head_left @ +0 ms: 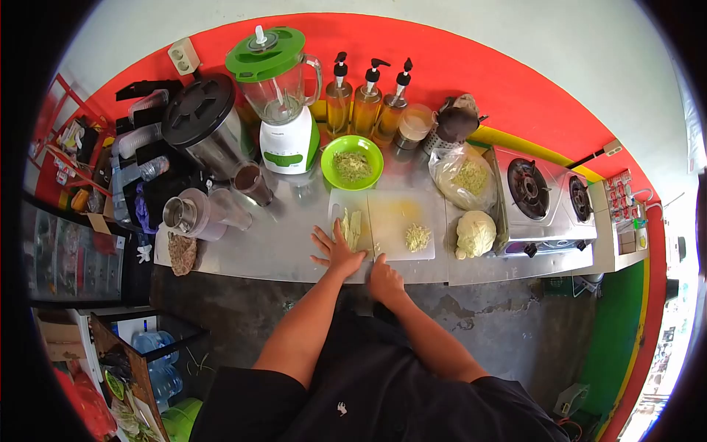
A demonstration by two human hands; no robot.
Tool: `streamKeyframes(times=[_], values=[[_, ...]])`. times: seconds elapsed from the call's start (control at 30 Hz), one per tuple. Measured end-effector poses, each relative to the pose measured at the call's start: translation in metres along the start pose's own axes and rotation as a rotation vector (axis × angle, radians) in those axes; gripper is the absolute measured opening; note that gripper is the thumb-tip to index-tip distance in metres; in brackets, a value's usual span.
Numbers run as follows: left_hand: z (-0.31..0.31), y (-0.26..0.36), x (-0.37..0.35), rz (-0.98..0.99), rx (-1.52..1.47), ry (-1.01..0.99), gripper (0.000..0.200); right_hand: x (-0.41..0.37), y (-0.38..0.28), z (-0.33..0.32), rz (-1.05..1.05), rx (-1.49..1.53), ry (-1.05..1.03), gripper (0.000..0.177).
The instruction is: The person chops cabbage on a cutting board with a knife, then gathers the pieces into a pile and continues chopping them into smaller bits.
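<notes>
My left hand (342,254) lies with its fingers spread at the left part of the white cutting board (401,214), against pale green vegetable strips (352,229). Just right of it, my right hand (386,281) is closed around a knife at the board's front edge; the handle is hidden in the fist and only a thin part of the blade shows. A small heap of shredded cabbage (417,237) sits on the board's right half. Behind the board stands a green bowl (373,178) with shredded pieces in it.
Right of the board are a cabbage (476,234), a plastic bag of shreds (469,177) and a gas stove (545,234). A blender (289,140), pump bottles (367,107) and a steel container (210,140) stand behind. Cups and a pink jug (208,221) are left.
</notes>
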State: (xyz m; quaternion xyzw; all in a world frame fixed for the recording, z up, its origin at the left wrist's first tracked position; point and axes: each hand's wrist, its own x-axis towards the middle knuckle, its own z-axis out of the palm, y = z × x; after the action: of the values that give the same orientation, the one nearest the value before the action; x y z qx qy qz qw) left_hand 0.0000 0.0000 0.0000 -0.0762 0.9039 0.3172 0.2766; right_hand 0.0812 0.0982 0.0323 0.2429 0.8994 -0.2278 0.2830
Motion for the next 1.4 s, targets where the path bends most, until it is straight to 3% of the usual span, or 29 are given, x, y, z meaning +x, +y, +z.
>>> streamKeyframes(times=[0.1, 0.17, 0.57, 0.77, 1.4], values=[[0.002, -0.008, 0.003, 0.057, -0.004, 0.049, 0.126, 0.008, 0.002, 0.001, -0.051, -0.002, 0.059, 0.064], [-0.001, -0.003, 0.0, 0.04, -0.038, 0.02, 0.127, 0.003, 0.004, -0.008, -0.098, 0.037, 0.069, 0.05], [0.001, 0.001, 0.0, 0.022, -0.04, 0.041, 0.126, -0.013, -0.004, -0.009, -0.081, 0.042, 0.066, 0.04], [0.001, -0.002, 0.002, 0.041, -0.05, 0.03, 0.127, 0.009, 0.001, 0.007, -0.106, 0.053, 0.138, 0.045], [0.001, 0.0, 0.0, 0.027, -0.061, 0.044, 0.123, -0.002, -0.005, 0.006, -0.059, 0.026, 0.069, 0.047]])
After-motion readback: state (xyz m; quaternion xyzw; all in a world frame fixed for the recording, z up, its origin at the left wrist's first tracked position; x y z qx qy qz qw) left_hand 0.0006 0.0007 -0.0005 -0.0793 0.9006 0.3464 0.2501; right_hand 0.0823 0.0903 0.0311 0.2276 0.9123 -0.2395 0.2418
